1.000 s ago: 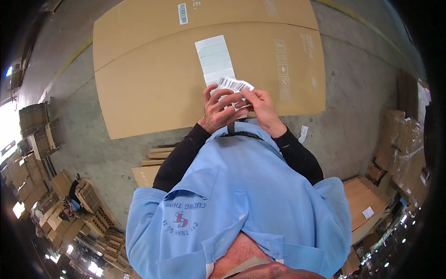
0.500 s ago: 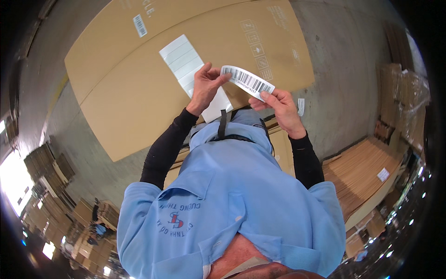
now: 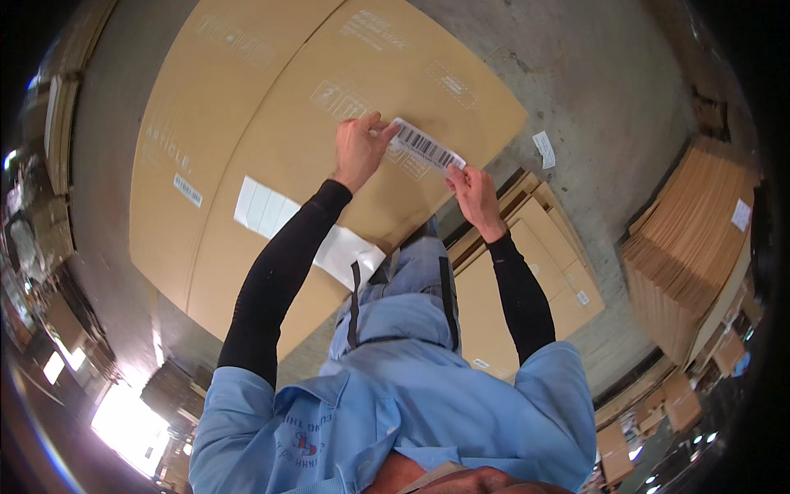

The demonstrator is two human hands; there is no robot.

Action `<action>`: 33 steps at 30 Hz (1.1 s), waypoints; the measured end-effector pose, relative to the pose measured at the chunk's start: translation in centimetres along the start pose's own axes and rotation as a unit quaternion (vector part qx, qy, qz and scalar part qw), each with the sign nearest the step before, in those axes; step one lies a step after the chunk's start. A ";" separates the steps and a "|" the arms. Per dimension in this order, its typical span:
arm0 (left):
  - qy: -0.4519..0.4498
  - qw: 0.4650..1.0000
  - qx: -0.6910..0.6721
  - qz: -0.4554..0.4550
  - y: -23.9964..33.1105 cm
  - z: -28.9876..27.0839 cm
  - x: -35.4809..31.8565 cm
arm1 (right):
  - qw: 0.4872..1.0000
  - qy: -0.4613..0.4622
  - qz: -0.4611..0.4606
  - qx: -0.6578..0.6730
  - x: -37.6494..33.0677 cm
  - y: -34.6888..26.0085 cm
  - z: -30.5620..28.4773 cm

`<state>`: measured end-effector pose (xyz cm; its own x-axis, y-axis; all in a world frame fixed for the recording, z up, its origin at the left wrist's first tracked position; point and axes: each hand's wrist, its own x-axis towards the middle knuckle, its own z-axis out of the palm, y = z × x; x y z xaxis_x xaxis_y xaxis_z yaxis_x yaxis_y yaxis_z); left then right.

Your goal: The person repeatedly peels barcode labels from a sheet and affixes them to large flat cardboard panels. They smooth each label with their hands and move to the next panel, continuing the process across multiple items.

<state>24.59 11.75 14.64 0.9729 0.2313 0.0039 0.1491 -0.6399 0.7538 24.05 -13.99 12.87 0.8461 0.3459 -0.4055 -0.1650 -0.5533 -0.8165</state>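
Note:
Between my two hands a white barcode label (image 3: 426, 146) is stretched out above a large brown cardboard sheet (image 3: 271, 132). My left hand (image 3: 360, 150) pinches the label's left end. At its other end, my right hand (image 3: 476, 196) grips the corner between thumb and fingers. Whether the label touches the cardboard, I cannot tell. A strip of white label sheets (image 3: 267, 207) lies on the cardboard below my left forearm, which covers its middle. Farther left, a small barcode sticker (image 3: 188, 190) is on the cardboard.
More flat cardboard (image 3: 527, 272) lies beside my legs on the right. A tall stack of cardboard sheets (image 3: 691, 239) stands at the far right. One loose white label (image 3: 544, 150) is on the grey floor (image 3: 609, 99) past the cardboard's right edge.
My view and body have turned relative to the cardboard. Both hands have carried the label over the printed symbols, and it is now straighter than the earlier curved strip.

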 end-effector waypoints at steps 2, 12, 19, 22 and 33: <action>-0.030 0.999 0.010 0.015 -1.0 3.2 4.1 | 0.999 0.037 0.008 0.039 3.4 2.6 0.2; -0.028 0.994 0.094 0.044 -6.0 13.2 13.6 | 0.988 0.079 0.070 0.114 14.6 10.5 1.0; 0.027 0.994 0.094 0.056 -8.3 16.7 15.1 | 0.989 0.083 0.113 0.049 17.6 10.8 -0.2; 0.031 0.995 0.089 0.046 -9.2 17.3 15.1 | 0.989 0.086 0.123 0.014 18.1 10.6 -0.1; 0.045 0.994 0.096 0.038 -9.6 17.7 13.9 | 0.985 0.084 0.142 -0.053 17.5 9.4 0.0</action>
<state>39.87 8.10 -4.15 0.9640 0.2367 0.1215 0.1156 -0.7838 0.6101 37.29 -13.12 -1.93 0.8467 0.0394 -0.5306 -0.3616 -0.6888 -0.6283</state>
